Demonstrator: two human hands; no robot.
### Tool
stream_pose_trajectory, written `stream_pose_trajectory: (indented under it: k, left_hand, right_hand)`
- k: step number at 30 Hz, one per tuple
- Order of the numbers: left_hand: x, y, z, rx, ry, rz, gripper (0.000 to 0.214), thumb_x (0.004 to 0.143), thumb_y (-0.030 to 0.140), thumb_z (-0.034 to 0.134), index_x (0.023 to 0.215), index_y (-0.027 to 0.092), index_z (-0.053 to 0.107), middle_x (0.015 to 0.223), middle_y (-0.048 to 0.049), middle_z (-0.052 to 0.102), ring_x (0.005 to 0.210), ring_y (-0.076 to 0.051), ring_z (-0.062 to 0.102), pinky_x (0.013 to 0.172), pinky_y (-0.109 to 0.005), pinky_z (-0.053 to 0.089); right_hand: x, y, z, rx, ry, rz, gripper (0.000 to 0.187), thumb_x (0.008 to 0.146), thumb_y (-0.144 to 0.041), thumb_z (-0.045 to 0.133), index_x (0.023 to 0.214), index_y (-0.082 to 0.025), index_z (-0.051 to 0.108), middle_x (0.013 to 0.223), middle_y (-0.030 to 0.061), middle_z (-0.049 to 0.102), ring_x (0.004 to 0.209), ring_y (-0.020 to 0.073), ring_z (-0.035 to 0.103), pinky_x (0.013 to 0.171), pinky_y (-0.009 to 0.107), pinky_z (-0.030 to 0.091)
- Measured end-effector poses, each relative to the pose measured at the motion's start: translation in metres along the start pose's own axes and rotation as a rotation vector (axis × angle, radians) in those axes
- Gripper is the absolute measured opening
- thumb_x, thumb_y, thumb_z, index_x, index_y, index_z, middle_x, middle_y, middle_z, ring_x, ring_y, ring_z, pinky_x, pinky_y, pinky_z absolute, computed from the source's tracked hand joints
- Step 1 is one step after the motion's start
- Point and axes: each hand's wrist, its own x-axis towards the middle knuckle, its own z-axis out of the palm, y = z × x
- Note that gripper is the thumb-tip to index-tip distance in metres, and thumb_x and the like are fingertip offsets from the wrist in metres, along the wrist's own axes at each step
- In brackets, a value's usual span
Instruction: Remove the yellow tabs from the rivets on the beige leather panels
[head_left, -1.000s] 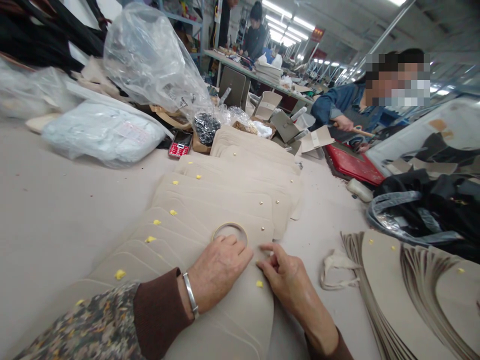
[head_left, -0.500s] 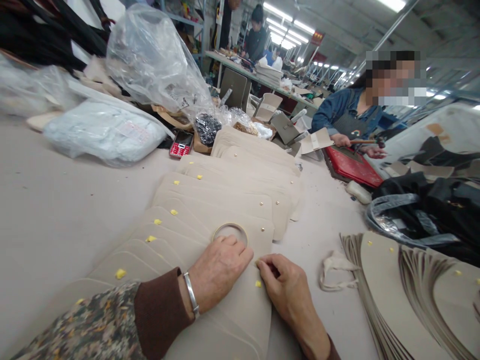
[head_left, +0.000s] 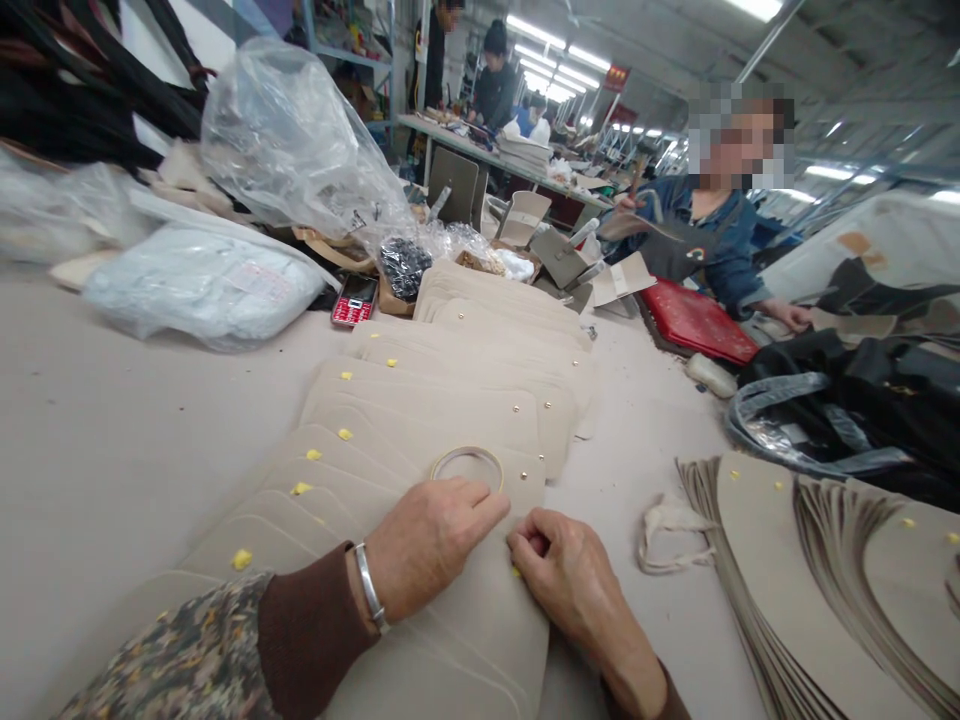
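Note:
My left hand (head_left: 433,545), with a silver bracelet on its wrist, is closed over a narrow tape roll (head_left: 466,451); the ring's upper part shows beyond the knuckles. My right hand (head_left: 566,570) pinches at the right edge of the top beige panel (head_left: 450,650), thumb and forefinger together. What lies between those fingertips is hidden. A bit of yellow tape peeks out beside the right thumb. Both hands rest close together over fanned, overlapping beige panels (head_left: 420,400). Yellow tape bits (head_left: 241,559) mark their left side, and small metal studs (head_left: 523,475) their right side.
Bundled beige panels (head_left: 780,560) and a fabric loop (head_left: 675,535) lie at right, a black bag (head_left: 862,400) behind them. A plastic-wrapped packet (head_left: 202,275) and a red keypad phone (head_left: 355,302) lie at left. A co-worker (head_left: 712,230) stands behind a red pad (head_left: 694,320).
My hands stay close together, and the right now covers most of the yellow bit beside it. Another metal stud shows beyond them. The co-worker has lifted a piece and stretched one arm sideways.

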Motion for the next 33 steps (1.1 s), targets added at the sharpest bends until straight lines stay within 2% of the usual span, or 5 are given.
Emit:
stream_pose_trajectory:
  k: [7,13,18,28,33]
  left_hand:
    - [0.002,0.000,-0.003,-0.129,0.177,0.069,0.039,0.099,0.020,0.039,0.137,0.016,0.032,0.087,-0.0035,0.068,0.072,-0.016,0.066,0.061,-0.025,0.051]
    - [0.004,0.005,0.000,-0.149,0.200,0.065,0.036,0.100,0.022,0.036,0.135,0.015,0.029,0.091,-0.0066,0.071,0.076,-0.018,0.070,0.061,-0.025,0.055]
    - [0.005,0.008,0.000,-0.186,0.191,0.073,0.031,0.101,0.024,0.033,0.131,0.015,0.033,0.099,-0.0085,0.069,0.085,-0.018,0.069,0.069,-0.028,0.055]
    - [0.020,-0.001,-0.013,-0.193,0.129,-0.026,0.018,0.099,0.021,0.038,0.086,0.018,0.051,0.073,0.0005,0.059,0.065,-0.014,0.057,0.058,-0.025,0.040]
    - [0.019,0.005,-0.010,-0.146,0.252,0.032,0.020,0.095,0.013,0.036,0.082,0.018,0.051,0.067,0.0010,0.054,0.057,-0.014,0.050,0.051,-0.026,0.035]
  right_hand:
    - [0.002,0.014,-0.016,0.519,0.179,-0.149,0.018,0.087,-0.026,0.056,0.090,-0.017,0.071,0.078,0.0048,0.072,0.069,0.0160,0.064,0.063,0.025,0.051]
    - [-0.002,-0.003,-0.022,0.415,0.267,-0.524,0.017,0.088,-0.015,0.054,0.099,-0.019,0.066,0.089,0.0079,0.070,0.079,0.0170,0.064,0.071,0.028,0.053]
    - [0.002,-0.007,-0.015,0.286,0.328,-0.620,0.019,0.087,-0.008,0.049,0.091,-0.019,0.065,0.081,0.0061,0.070,0.076,0.0162,0.065,0.071,0.027,0.052]
    - [0.012,-0.018,-0.019,0.207,0.445,-0.532,0.016,0.081,-0.009,0.052,0.076,-0.018,0.064,0.063,0.0005,0.063,0.056,0.0115,0.057,0.058,0.023,0.045]
    - [0.023,-0.010,-0.011,0.628,0.271,-0.040,0.013,0.079,-0.026,0.060,0.071,-0.017,0.063,0.054,-0.0023,0.060,0.047,0.0107,0.054,0.047,0.021,0.045]
